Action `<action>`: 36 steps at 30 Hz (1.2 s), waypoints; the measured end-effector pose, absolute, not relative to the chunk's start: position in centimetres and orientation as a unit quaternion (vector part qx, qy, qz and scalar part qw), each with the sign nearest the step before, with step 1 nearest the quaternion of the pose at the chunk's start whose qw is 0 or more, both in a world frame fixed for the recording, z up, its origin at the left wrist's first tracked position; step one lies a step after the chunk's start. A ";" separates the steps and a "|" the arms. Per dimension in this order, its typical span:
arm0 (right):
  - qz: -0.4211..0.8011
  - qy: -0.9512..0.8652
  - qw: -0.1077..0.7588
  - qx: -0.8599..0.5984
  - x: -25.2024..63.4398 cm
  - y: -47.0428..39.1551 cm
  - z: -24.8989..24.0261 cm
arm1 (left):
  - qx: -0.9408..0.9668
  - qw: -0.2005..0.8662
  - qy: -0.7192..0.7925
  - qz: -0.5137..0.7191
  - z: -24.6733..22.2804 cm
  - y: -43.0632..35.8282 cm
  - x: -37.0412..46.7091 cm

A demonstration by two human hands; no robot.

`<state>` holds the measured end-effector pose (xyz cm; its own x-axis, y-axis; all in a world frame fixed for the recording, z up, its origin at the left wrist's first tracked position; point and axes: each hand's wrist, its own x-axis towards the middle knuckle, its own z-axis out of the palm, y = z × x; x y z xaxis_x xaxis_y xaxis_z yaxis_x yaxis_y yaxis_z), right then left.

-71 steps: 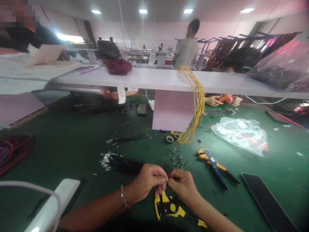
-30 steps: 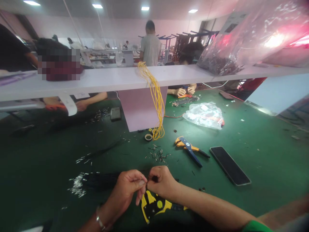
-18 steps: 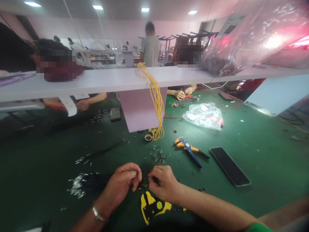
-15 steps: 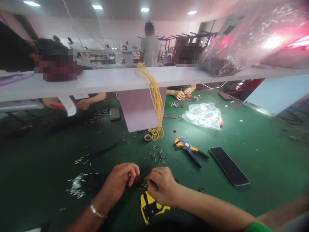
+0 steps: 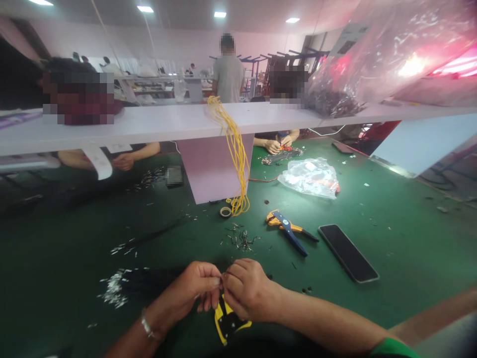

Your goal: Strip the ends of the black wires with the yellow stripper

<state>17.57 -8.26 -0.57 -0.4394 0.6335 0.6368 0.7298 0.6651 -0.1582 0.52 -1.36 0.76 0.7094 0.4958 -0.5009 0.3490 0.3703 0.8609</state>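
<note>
My left hand (image 5: 201, 286) and my right hand (image 5: 249, 289) meet fingertip to fingertip above the green tabletop. Thumb and index finger of the left are pinched, and the right's fingers are curled closed. What lies between them is too small to make out. Directly below, a yellow and black wire stripper (image 5: 228, 320) lies partly covered by my right hand. A bundle of black wires with bright tips (image 5: 116, 288) is left of my left wrist. Small dark and silvery scraps (image 5: 243, 239) are scattered just beyond my hands.
A blue and orange wire stripper (image 5: 288, 231) and a phone (image 5: 348, 252) lie to the right. Yellow cords (image 5: 238, 164) hang from the white shelf (image 5: 160, 122) near a tape roll (image 5: 225, 212). Beyond are a clear plastic bag (image 5: 310, 176) and co-workers' hands (image 5: 274, 145).
My left hand has moved right and its fingertips now meet those of my right hand. The view has shifted slightly, and the right hand covers more of the yellow stripper.
</note>
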 end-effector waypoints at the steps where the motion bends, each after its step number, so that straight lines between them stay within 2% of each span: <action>1: -0.062 -0.838 0.354 -0.411 17.5 -8.2 -0.7 | 0.575 0.720 0.384 0.053 0.8 -1.6 0.6; 6: 0.044 -0.770 0.441 -0.459 17.1 -7.7 -1.1 | 0.680 0.624 0.374 0.093 1.2 -2.5 0.8; 11: 0.150 -0.722 0.499 -0.456 17.1 -7.3 -1.3 | 0.720 0.590 0.342 0.125 1.4 -2.9 0.7; 17: 0.197 -0.704 0.505 -0.458 17.2 -7.4 -1.4 | 0.752 0.564 0.312 0.138 1.2 -3.0 0.5; 22: 0.248 -0.690 0.473 -0.489 17.3 -7.6 -1.5 | 0.773 0.541 0.299 0.143 1.4 -3.0 0.7; 27: 0.283 -0.677 0.455 -0.505 17.4 -7.6 -1.5 | 0.763 0.556 0.295 0.147 1.3 -3.0 0.7; 33: 0.301 -0.679 0.452 -0.494 17.7 -7.4 -1.4 | 0.641 0.667 0.355 0.132 1.3 -3.2 0.9; 36: 0.277 -0.690 0.449 -0.495 17.7 -7.3 -1.5 | 0.612 0.686 0.369 0.140 1.4 -3.3 1.1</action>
<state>17.69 -7.31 -1.55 -0.1067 0.9321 0.3460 0.4345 0.3568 -0.8270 1.11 -3.26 1.42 0.6893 0.6427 -0.3343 0.2592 0.2121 0.9422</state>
